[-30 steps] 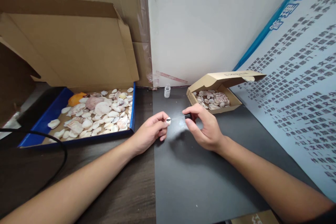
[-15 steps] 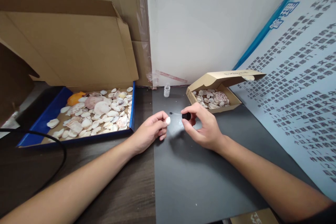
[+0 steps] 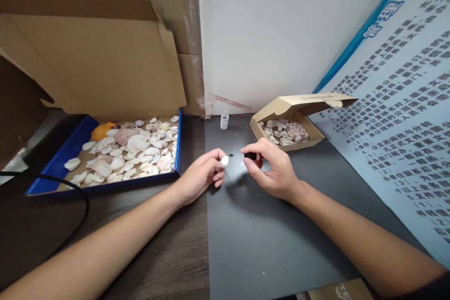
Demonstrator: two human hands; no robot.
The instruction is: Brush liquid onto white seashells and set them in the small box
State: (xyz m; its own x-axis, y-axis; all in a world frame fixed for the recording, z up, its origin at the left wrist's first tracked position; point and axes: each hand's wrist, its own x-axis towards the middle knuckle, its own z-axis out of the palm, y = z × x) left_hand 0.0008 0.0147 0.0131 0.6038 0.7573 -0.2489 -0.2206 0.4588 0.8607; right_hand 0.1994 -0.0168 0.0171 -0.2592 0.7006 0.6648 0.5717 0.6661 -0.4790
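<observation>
Between the thumb and fingers of my left hand (image 3: 203,173) is a small white shell (image 3: 224,161). My right hand (image 3: 272,168) pinches a black cap (image 3: 250,155), a short way to the right of the shell and not touching it. The thin applicator that belongs to the cap is hard to make out. A dark spot (image 3: 231,155) shows between the two hands. Behind them, a small clear bottle (image 3: 224,120) with a printed label stands upright near the wall.
At the left, a blue-edged box (image 3: 178,150) holds several shells. A smaller cardboard box (image 3: 314,141) with shells and a raised lid is behind my right hand. A black cable (image 3: 87,204) curves at the left. A printed poster (image 3: 404,117) leans at the right.
The shell in my left hand has turned slightly. The thin applicator, seen clearly before pointing left from the cap, is now barely visible. The view has shifted a little.
</observation>
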